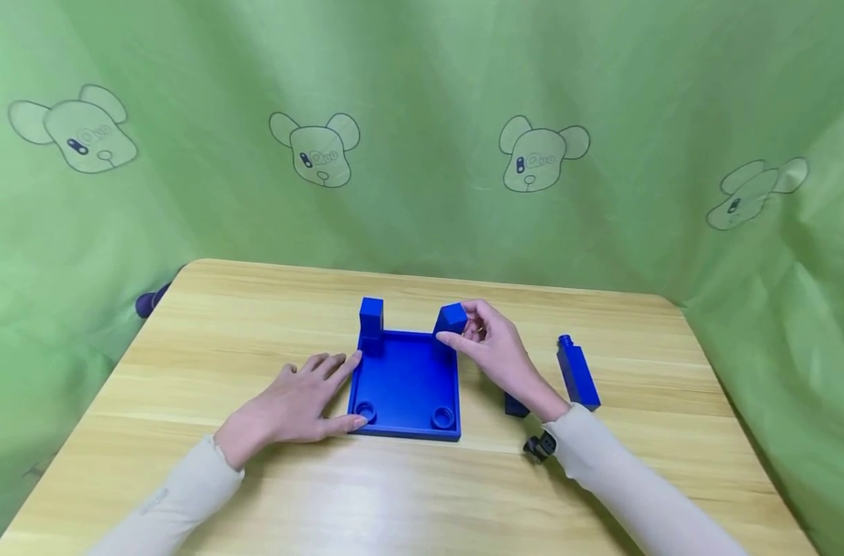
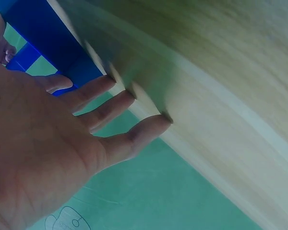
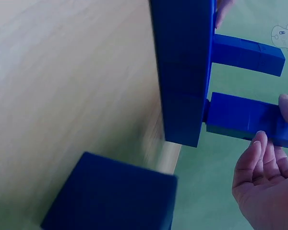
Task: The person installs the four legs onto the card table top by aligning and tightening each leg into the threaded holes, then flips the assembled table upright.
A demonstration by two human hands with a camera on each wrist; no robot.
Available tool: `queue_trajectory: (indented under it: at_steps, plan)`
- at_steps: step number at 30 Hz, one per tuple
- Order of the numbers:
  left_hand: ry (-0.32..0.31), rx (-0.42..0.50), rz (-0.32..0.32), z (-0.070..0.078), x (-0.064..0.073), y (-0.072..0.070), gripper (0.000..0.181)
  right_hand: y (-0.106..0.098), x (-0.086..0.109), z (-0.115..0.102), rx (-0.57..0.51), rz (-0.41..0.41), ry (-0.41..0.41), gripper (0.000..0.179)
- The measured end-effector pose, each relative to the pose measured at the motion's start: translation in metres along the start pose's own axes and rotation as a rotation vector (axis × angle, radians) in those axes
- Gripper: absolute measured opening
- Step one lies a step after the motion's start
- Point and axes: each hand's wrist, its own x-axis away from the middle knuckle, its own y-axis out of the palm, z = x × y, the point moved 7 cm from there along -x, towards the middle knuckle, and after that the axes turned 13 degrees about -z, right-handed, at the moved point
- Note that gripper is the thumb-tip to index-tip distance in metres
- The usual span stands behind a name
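Note:
A square blue tray-like base (image 1: 404, 386) with a raised rim lies on the table, with round sockets at its two near corners. One blue square post (image 1: 371, 318) stands upright at its far left corner. At the far right corner my right hand (image 1: 494, 344) pinches a second blue post (image 3: 245, 112) between thumb and fingers. That post is turned out of line with the base, and a thin gap shows at its foot in the right wrist view. My left hand (image 1: 303, 401) rests along the base's left side, fingers spread, thumb at the near left corner.
Right of the base a loose blue post (image 1: 577, 374) with a threaded-looking end lies on the wooden table (image 1: 255, 324). Another blue post (image 1: 516, 406) is partly hidden under my right forearm. A green curtain (image 1: 422, 224) hangs behind the table.

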Motion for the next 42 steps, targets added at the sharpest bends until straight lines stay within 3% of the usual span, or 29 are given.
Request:
queue_trajectory:
  at_steps: [8, 29, 37, 42]
  plan:
    - [0.005, -0.007, 0.007, -0.0013, 0.0009, -0.0006, 0.107, -0.0013, -0.0003, 0.0009, 0.022, 0.04, -0.064, 0.029]
    - [0.005, -0.014, 0.026, -0.0004, 0.0026, 0.0015, 0.106, 0.003, 0.0045, 0.0004, 0.043, 0.025, 0.0, 0.031]
    - [0.009, -0.015, 0.022, 0.0005, 0.0015, 0.0008, 0.106, 0.0032, 0.0021, -0.0055, 0.142, 0.0, -0.053, 0.049]
    - [0.008, -0.009, 0.023, 0.0009, 0.0018, 0.0001, 0.105, 0.0043, 0.0013, -0.0064, 0.157, -0.014, -0.063, 0.041]
